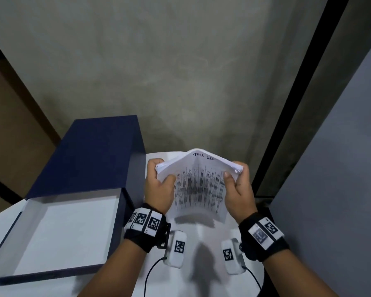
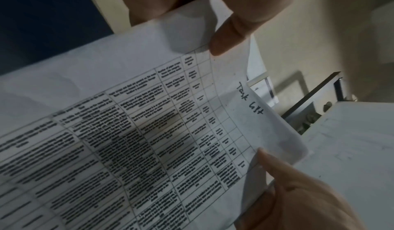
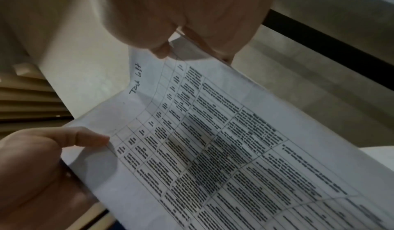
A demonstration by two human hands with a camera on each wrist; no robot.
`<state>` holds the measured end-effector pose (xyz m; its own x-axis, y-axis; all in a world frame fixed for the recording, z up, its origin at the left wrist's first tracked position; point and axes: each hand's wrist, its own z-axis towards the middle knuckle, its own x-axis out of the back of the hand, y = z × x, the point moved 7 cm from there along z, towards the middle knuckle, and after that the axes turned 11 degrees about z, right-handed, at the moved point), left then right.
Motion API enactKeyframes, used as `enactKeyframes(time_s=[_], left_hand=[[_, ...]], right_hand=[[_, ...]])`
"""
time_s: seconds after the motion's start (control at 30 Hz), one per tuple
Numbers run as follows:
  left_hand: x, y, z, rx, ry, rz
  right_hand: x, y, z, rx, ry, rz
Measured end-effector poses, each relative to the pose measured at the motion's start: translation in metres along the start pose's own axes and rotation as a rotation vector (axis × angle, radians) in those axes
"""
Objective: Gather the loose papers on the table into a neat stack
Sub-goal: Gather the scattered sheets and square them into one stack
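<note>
A bundle of printed papers [image 1: 198, 185], a table of text with a handwritten note at the top, stands upright and bowed above the white table [image 1: 204, 232]. My left hand [image 1: 161, 179] grips its left edge and my right hand [image 1: 236, 179] grips its right edge, thumbs on the printed face. The left wrist view has the papers [image 2: 149, 132] with my left thumb [image 2: 230, 36] on the sheet and my right hand [image 2: 298, 191] at the far edge. Seen from the right wrist, the papers [image 3: 213, 149] run between my right hand [image 3: 170, 31] and my left hand [image 3: 42, 158].
An open dark blue box [image 1: 62, 230] with a white inside lies on the table's left part, its lid [image 1: 90, 159] standing up behind it. A concrete wall is close behind the table and a grey panel [image 1: 330, 189] rises at the right.
</note>
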<state>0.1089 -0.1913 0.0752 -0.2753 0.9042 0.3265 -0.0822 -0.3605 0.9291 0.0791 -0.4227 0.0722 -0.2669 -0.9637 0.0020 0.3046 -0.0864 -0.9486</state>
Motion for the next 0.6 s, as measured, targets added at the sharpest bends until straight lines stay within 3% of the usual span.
enactKeyframes(time_s=[0.13, 0.27, 0.4, 0.6], left_hand=[[-0.012, -0.046, -0.018, 0.156, -0.095, 0.015], [-0.011, -0.053, -0.02, 0.21, -0.067, 0.003], [-0.007, -0.049, -0.016, 0.214, -0.008, -0.043], [-0.028, -0.111, -0.035, 0.424, -0.169, 0.136]], right_hand=[[-0.006, 0.042, -0.028, -0.213, -0.141, -0.039], [-0.006, 0.04, -0.024, -0.213, -0.132, -0.076], [-0.002, 0.028, -0.018, -0.122, -0.053, -0.047], [-0.004, 0.06, -0.048, -0.312, -0.167, -0.03]])
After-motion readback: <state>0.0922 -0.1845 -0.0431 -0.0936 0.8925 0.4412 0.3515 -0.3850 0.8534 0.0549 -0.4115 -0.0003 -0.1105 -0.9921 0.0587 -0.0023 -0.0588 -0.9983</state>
